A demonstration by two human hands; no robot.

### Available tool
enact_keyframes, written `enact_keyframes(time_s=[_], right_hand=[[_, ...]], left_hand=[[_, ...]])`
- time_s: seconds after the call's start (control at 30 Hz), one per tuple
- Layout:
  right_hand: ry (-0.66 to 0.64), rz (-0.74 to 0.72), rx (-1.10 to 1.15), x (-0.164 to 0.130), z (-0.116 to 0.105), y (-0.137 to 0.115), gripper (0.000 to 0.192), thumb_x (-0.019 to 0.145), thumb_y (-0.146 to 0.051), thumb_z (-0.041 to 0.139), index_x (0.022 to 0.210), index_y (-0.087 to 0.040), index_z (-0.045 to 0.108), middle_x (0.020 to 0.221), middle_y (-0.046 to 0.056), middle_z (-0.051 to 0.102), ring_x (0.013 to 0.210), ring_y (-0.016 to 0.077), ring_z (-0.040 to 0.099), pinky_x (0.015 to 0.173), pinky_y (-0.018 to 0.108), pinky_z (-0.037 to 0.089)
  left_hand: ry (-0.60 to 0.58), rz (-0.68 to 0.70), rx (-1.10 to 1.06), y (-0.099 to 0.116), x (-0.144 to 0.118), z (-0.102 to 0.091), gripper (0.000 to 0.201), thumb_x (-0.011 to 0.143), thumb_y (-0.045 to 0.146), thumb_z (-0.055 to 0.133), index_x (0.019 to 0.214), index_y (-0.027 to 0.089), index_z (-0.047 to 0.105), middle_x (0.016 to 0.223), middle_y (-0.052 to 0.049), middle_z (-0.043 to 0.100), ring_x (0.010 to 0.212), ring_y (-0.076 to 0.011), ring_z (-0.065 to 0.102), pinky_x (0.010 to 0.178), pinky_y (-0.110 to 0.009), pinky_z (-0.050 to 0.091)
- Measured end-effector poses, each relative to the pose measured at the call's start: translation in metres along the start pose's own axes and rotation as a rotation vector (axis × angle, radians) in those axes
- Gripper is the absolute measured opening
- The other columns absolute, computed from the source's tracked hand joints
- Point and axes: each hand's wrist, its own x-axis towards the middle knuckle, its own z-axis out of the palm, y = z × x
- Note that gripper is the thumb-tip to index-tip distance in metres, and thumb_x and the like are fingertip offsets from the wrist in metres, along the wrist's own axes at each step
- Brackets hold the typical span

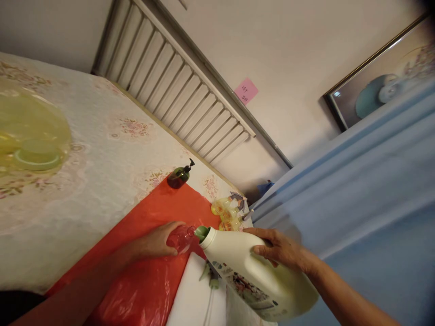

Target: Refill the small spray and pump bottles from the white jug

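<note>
White plastic jug (258, 276), tilted with its green spout at 9 o'clock, was held in the closed grip of the right hand (282, 249) above the counter (84, 149). The left hand (158, 242) wrapped a small clear bottle (183, 237) just at the spout, over a red plastic bag (152, 280). A dark pump bottle (179, 176) stood at 12 o'clock from them.

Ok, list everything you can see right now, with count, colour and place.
jug: one, cream, tilted, spout at small bottle
small bottle: one, clear, on red sheet
red sheet: one, over table edge
pump bottle: one, dark green, at far end of red sheet
yellow bottles: a cluster, exact count unclear, near table corner
tablecloth: one, pale floral
pink note: one, on wall
left hand: holding small bottle
right hand: gripping jug
</note>
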Motion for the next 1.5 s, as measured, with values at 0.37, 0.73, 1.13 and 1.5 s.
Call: enact_keyframes(time_s=[0.37,0.73,1.13,1.5], right_hand=[[0.007,0.006,-0.005,-0.001,0.0,-0.001,0.058,0.087,-0.049,0.063,0.14,-0.026,0.055,0.079,0.001,0.062,0.056,0.0083,0.045,0.045,0.017,0.04],[0.003,0.003,0.003,-0.001,0.0,0.002,0.058,0.088,-0.05,0.062,0.14,-0.027,0.054,0.081,0.001,0.064,0.056,0.0087,0.047,0.045,0.017,0.041],[0.012,0.037,-0.026,-0.001,-0.001,-0.002,0.059,0.086,-0.049,0.063,0.14,-0.026,0.054,0.079,0.001,0.064,0.054,0.0084,0.046,0.046,0.019,0.04],[0.005,0.019,-0.017,-0.001,0.0,-0.002,0.058,0.088,-0.048,0.062,0.14,-0.026,0.054,0.079,0.0,0.063,0.055,0.0085,0.046,0.045,0.017,0.04]], left_hand=[[0.048,-0.019,0.02,-0.01,0.005,0.007,0.077,0.061,0.029,0.074,0.135,0.036,0.052,0.139,0.002,0.06,0.134,-0.0333,0.049,0.108,-0.041,0.045],[0.027,-0.021,0.032,-0.011,0.004,0.004,0.08,0.061,0.025,0.071,0.138,0.031,0.05,0.145,-0.002,0.055,0.135,-0.0321,0.048,0.111,-0.04,0.041],[0.037,-0.005,0.024,-0.015,0.005,0.005,0.08,0.061,0.024,0.071,0.137,0.033,0.05,0.144,-0.001,0.056,0.135,-0.0315,0.047,0.111,-0.039,0.04],[0.016,-0.006,0.033,-0.013,0.004,0.003,0.079,0.063,0.026,0.069,0.139,0.031,0.048,0.145,-0.002,0.055,0.136,-0.0325,0.046,0.111,-0.038,0.042]])
